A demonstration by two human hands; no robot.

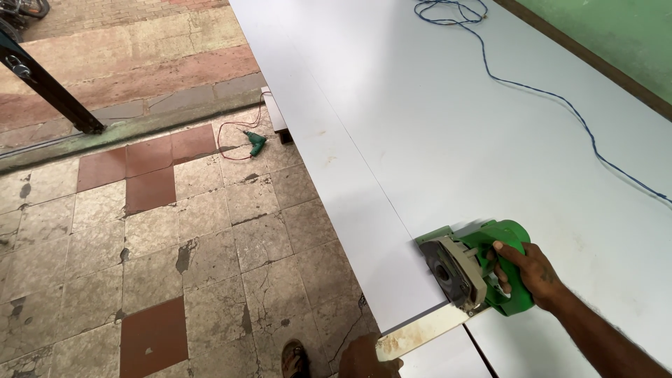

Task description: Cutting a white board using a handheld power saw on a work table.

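Green circular saw (476,269), right hand (532,269) fingers clamped on its handle, short kerf behind, most of white laminate board (448,126) ahead uncut; left hand (360,357) grip unclear.

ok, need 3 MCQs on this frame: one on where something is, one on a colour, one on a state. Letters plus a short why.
1. Where does the small green drill lie?
A. on the white board
B. on the tiled floor left of the board
C. in the left hand

2. What colour is the cord running across the white board?
A. blue
B. yellow
C. black

3. How does the right hand stand with the green circular saw?
A. hovering clear of it
B. closed around its handle
C. resting flat on the board beside it

Key: 1 B, the drill sits on the floor tiles with its red cord looped beside it. 2 A, the thin cord on the board is blue. 3 B, the fingers wrap the saw's green handle. The left hand holds the strip's end at the bottom edge.
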